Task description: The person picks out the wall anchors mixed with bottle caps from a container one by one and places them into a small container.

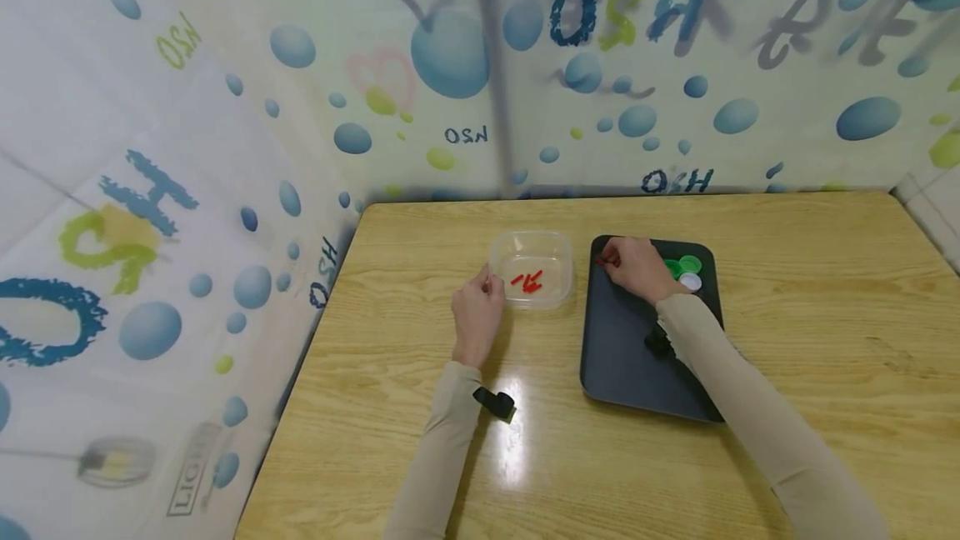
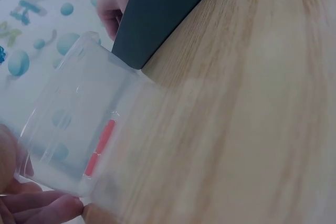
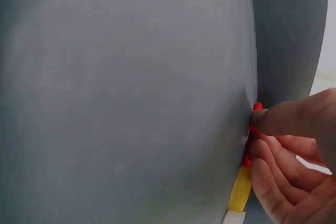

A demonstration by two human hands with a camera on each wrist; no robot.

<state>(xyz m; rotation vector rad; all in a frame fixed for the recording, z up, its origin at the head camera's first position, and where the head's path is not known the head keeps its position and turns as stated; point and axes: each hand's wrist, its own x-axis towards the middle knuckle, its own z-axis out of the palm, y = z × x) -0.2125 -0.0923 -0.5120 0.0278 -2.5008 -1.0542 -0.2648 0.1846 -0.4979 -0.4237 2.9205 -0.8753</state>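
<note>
My left hand (image 1: 477,315) pinches the near left corner of a clear plastic container (image 1: 564,267). Several small red sticks (image 1: 532,282) lie on its floor; the left wrist view shows red sticks (image 2: 105,136) through the clear wall. Over the far left part of a dark grey tray (image 1: 618,365), my right hand (image 1: 637,265) has its thumb and fingertips around a small red piece (image 3: 258,106). By the fingers in the right wrist view, more red (image 3: 247,160) shows along the tray's edge, beside a yellow piece (image 3: 240,190) and a white piece (image 3: 234,217).
Green round caps (image 1: 690,264) and a white cap (image 1: 690,281) sit at the tray's far right, partly behind my right hand. Container and tray stand side by side on a wooden table (image 1: 375,440). A printed curtain (image 1: 450,140) hangs behind the table's far edge.
</note>
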